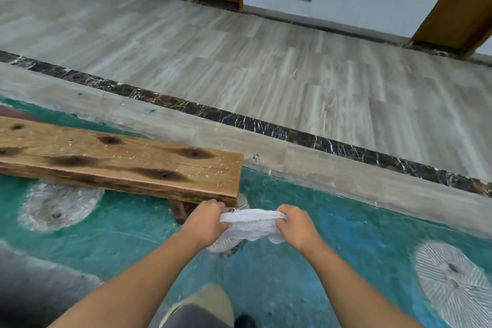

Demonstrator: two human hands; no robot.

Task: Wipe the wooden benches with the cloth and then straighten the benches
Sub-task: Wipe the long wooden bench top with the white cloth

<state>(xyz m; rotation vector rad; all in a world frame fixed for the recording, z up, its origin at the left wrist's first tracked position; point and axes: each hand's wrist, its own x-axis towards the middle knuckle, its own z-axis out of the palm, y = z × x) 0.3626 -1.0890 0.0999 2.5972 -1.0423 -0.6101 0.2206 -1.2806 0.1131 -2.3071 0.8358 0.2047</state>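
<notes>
At the bottom centre, a knee in beige and grey fabric rises between two bare forearms. Just above it, in the lower middle of the frame, the left hand and right hand each bunch one end of a small white terry cloth, fingers curled round it. The cloth hangs over the teal painted floor, just short of the end of the long brown wooden bench with dark knots.

The cloth looks soft, light and limp, and is probably best wadded in one palm. The bench looks heavy and rigid, so it should be gripped at its end.

The frame's left edge cuts off the bench. Only one leg shows, and no other bench can be made out for certain.
</notes>
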